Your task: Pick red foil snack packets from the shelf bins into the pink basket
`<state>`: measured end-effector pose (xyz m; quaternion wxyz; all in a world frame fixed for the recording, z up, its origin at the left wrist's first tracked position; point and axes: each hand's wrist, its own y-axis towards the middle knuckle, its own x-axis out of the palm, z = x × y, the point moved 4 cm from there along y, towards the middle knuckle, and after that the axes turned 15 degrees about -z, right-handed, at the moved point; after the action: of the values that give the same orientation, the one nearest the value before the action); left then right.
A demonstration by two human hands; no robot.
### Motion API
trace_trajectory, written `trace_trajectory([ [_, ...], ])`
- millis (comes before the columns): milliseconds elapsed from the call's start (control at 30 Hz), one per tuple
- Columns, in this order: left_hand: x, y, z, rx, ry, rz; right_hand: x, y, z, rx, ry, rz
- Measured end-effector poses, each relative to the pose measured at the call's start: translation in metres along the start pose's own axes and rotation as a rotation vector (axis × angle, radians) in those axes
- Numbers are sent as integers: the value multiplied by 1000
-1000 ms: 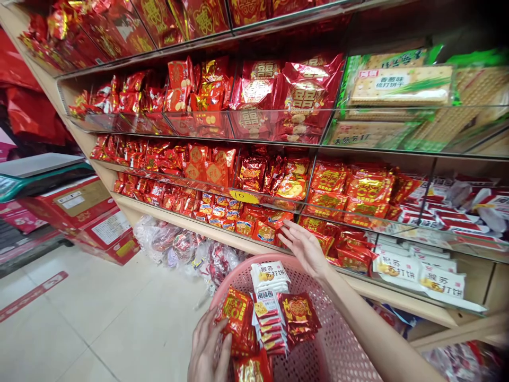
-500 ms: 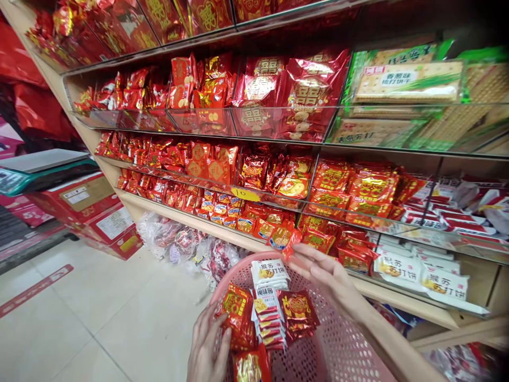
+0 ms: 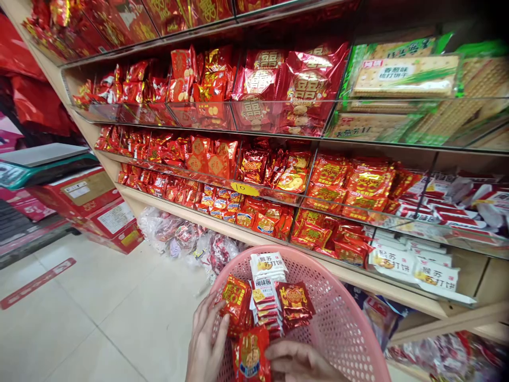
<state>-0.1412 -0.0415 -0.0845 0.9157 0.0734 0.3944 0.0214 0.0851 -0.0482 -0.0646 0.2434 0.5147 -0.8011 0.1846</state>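
Your right hand [image 3: 296, 362] is touching the nearest red packet [image 3: 250, 356] in the pink basket [image 3: 338, 313]; whether it is gripping, I can't make out. Your left hand [image 3: 207, 337] is resting, loosely spread, at the basket's left side.

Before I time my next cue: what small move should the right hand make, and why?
Probably relax the right hand and leave the red packet there: the hand is at its edge, and the packet appears inside the pink basket beside other packets.
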Motion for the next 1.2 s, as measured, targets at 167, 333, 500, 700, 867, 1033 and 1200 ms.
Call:
trace_trajectory([
  [167, 0, 0, 1, 10, -29, 13, -7, 15, 22, 44, 146, 98],
  [333, -1, 0, 1, 12, -31, 0, -12, 27, 30, 106, 178, 191],
  [500, -1, 0, 0, 2, -28, 0, -16, 28, 36, 159, 165, 238],
  [700, 0, 0, 0, 19, -25, 6, -43, 17, 58, 354, -141, 421],
  [867, -1, -1, -1, 15, -16, 17, -58, 18, 58, 294, -490, 465],
  [1033, -2, 0, 0, 22, -3, 37, -57, 25, 67, 280, -344, 472],
  [1200, -2, 0, 1, 24, 7, 22, -28, 48, 67, 243, -377, 128],
])
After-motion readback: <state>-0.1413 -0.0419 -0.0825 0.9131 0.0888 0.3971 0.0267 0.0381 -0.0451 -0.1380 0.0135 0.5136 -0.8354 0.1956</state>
